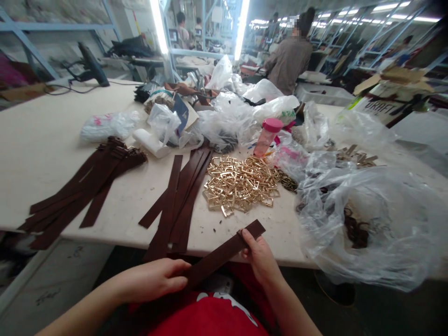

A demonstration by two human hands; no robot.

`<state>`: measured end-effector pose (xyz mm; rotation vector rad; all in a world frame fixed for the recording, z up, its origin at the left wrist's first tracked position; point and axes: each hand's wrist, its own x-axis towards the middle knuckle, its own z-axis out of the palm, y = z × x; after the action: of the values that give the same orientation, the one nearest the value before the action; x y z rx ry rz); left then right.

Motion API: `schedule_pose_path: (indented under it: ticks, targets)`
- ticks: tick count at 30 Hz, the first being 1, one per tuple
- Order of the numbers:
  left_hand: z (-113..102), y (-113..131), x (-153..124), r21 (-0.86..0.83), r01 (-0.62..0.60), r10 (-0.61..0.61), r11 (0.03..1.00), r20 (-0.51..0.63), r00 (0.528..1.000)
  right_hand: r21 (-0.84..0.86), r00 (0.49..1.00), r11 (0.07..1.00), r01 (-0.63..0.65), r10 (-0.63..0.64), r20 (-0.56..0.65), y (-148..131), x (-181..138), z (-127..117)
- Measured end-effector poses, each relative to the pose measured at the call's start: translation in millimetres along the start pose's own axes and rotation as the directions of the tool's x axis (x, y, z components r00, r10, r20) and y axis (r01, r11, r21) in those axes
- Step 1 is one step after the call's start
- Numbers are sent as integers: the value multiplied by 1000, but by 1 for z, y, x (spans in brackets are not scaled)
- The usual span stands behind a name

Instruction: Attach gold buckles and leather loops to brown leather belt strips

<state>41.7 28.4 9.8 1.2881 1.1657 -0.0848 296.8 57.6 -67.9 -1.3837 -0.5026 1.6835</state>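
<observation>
A brown leather strap (224, 252) lies slanted across my lap at the table's front edge. My left hand (157, 278) is closed over its lower end, and my right hand (257, 254) pinches its upper part. Just beyond on the table (42, 140) sits a heap of gold metal buckles (241, 184). A stack of brown straps (178, 203) lies left of the buckles, and a larger fan of straps (87, 189) lies further left.
Clear plastic bags (367, 224) with dark pieces cover the right of the table. More bags (245, 112), a pink-lidded bottle (268, 135) and a white roll (150, 142) crowd the back. A person (290, 58) stands beyond the table with their back turned.
</observation>
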Motion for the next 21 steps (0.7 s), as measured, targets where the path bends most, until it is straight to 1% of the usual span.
schedule_pose_path:
  ticks: [1,2,4,6,8,9,11,12,14,15,16,17,18,19,21]
  targets:
    - [4,3,6,61,-31,34,998,-51,998,-20,999,1000,1,0,37,1,-4,4]
    - [8,7,13,84,-61,70,995,-105,992,-36,997,999,9,-6,78,1,-7,8]
    - [16,16,31,39,-137,142,990,-185,973,-53,988,998,42,-34,148,-1,-14,16]
    - [23,26,51,-110,-225,200,968,-200,959,-66,980,993,95,-82,181,-2,-18,23]
    - [29,35,71,-309,-305,261,901,-177,949,-89,972,985,150,-130,196,-2,-21,29]
    - [31,39,79,-396,-324,283,859,-160,946,-116,967,975,189,-164,194,-1,-22,31]
    - [35,44,92,-505,-310,292,805,-118,949,-215,947,929,301,-264,184,1,-23,29]
    - [37,45,96,-528,-285,279,800,-93,956,-280,927,888,366,-321,195,1,-23,26]
    - [37,46,101,-513,-237,229,825,-80,970,-395,874,782,482,-394,285,-5,-17,14]
    - [36,47,101,-493,-222,200,841,-98,975,-442,849,728,524,-409,333,-11,-11,5]
    - [34,47,101,-484,-208,169,850,-124,978,-505,834,664,552,-426,351,-20,-3,-5]
    - [32,48,101,-490,-195,140,850,-147,979,-577,826,595,560,-452,336,-30,9,-15]
    - [31,49,100,-512,-177,111,841,-157,981,-663,823,522,536,-499,272,-42,22,-26]
    - [29,50,100,-545,-155,84,824,-152,985,-765,806,430,480,-560,191,-55,36,-37]
    - [28,53,98,-609,-119,50,784,-129,990,-845,777,360,395,-622,98,-78,66,-54]
